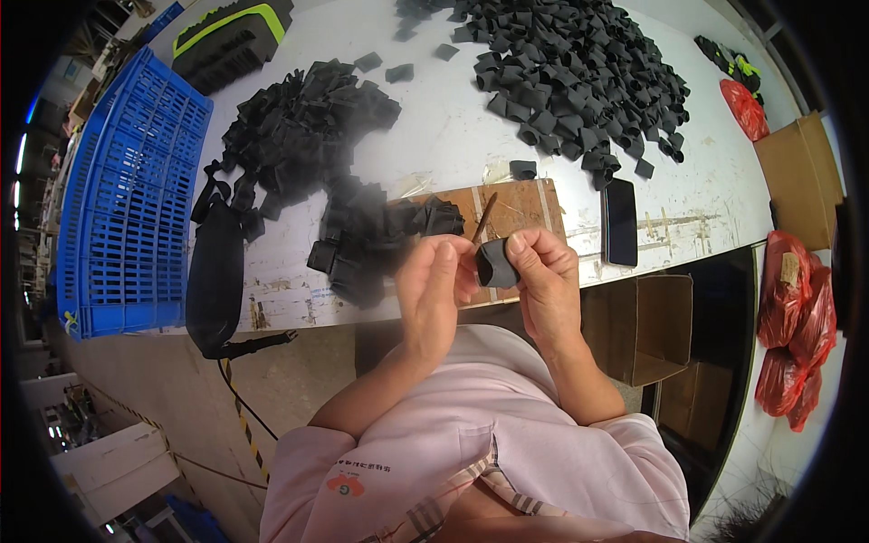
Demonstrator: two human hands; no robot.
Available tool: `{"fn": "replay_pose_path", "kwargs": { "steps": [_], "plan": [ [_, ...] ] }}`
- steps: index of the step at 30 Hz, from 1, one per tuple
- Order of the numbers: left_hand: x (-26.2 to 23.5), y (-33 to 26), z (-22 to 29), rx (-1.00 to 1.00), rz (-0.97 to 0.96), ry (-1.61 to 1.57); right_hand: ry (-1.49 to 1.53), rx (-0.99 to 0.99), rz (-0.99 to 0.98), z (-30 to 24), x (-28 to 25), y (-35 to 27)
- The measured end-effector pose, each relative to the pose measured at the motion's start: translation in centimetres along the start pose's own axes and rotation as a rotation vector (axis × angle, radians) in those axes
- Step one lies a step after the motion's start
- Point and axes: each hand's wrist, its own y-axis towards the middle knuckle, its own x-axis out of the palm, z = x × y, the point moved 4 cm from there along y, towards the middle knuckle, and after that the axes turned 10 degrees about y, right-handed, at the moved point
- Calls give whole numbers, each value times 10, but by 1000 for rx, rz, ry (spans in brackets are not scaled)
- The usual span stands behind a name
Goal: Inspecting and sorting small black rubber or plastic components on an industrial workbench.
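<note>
Both hands raised above the white table (434, 145) edge, right hand (543, 281) and left hand (433, 290) each pinching the small folded black webbing loop (496, 264) in a closed grip, keeping its fold together.

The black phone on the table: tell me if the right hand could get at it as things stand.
Probably yes. The black phone lies flat and uncovered at the table edge, just beyond the right hand, with nothing between them. But that hand's fingers pinch a black fabric piece, shared with the left hand.
</note>
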Motion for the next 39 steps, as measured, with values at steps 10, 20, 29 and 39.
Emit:
{"fn": "replay_pose_path", "kwargs": {
  "steps": [10,20,29,39],
  "plan": [
    [-6,2,4,40,-42,55,-323,-286,60,1,7,-5],
    [-9,5,-4,113,-148,164,-188,-164,109,7,10,-5],
    [-2,0,-11,107,-57,143,-206,-212,172,13,13,-19],
    [5,6,4,342,-205,412,-182,-268,353,-3,11,-19]
  ]
}}
